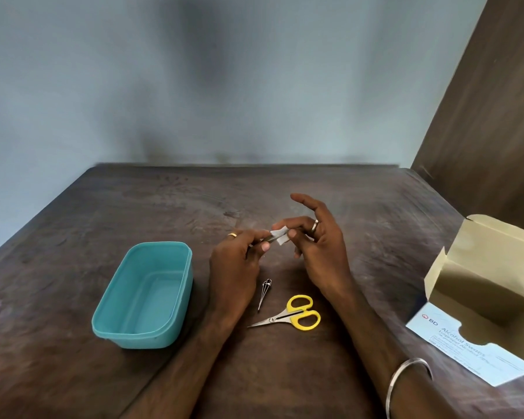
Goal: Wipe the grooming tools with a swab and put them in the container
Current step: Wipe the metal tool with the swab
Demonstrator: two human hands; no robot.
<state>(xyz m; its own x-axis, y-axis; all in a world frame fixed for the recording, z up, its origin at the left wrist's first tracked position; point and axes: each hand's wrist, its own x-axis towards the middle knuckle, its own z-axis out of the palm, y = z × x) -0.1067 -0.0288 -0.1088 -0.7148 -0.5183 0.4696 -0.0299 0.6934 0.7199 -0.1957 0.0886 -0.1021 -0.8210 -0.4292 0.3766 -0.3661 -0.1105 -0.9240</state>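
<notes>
Spreading across the lower half of the view is a dark brown wooden tabletop (360, 207), worn and streaked, its far edge meeting a pale blue-grey wall (133, 86) with a dark smudge down its middle; a brown wooden panel (496, 116) leans in at the right. On the left of the tabletop sits a teal plastic container (176, 297), rectangular with rounded corners, and nothing lies inside it. At the right edge stands an opened cardboard box (481, 291) of alcohol swabs, its flaps up and its pale blue printed lid folded flat toward the person (what is inside it is lost in shadow).

Above the middle of the tabletop, the left hand (236, 267) has its grip closed on a thin metal tool (270, 239), fingers and thumb curled round it, with only a short length showing. The right hand (318, 252) pinches a small white swab (279, 236) around the tool's tip between thumb and finger, the other fingers spread upward. A ring shows on each hand, and a metal bangle (406, 379) circles the right wrist.

Below the hands, on the bare wood, lie two more tools: a small tapered metal piece (265, 293) and, just beside it, yellow-handled scissors (291, 316), blades closed and pointing left. Both lie to the right of the container, apart from it
</notes>
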